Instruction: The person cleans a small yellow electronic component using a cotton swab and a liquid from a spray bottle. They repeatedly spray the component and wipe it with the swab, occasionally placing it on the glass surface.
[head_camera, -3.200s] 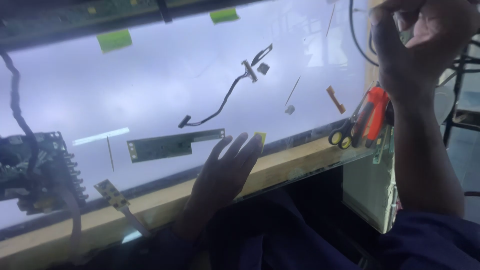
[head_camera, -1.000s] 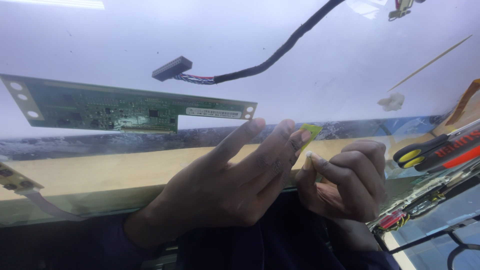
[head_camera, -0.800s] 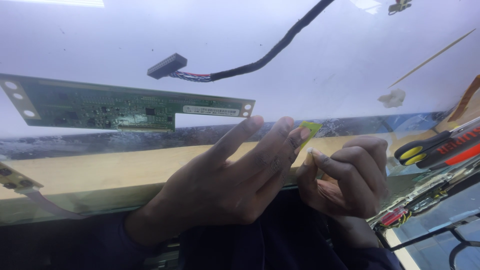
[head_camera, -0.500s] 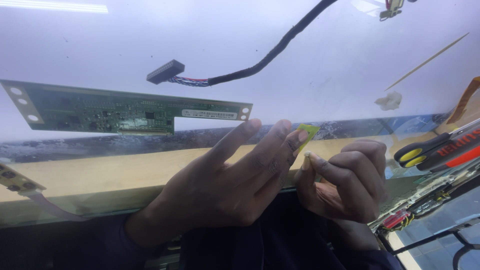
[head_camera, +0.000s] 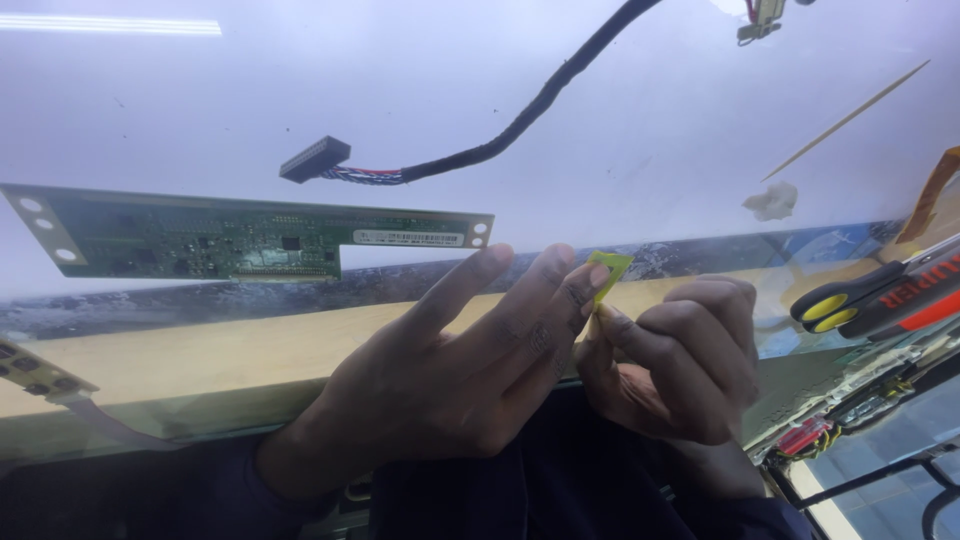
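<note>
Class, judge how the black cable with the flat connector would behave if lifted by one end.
The black cable curves loosely across the lit panel, so it would probably droop. It looks thin, so likely light. Its connector end might swing.

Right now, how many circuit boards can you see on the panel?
2. A long green circuit board lies left of centre, above the left hand. A small board with a ribbon pokes in at the left edge. Others may lie outside view.

You have open room on the white panel (head_camera: 620, 190) past the green board (head_camera: 240, 240) and black cable (head_camera: 520, 120); scissors (head_camera: 870, 300) block the right.
</note>
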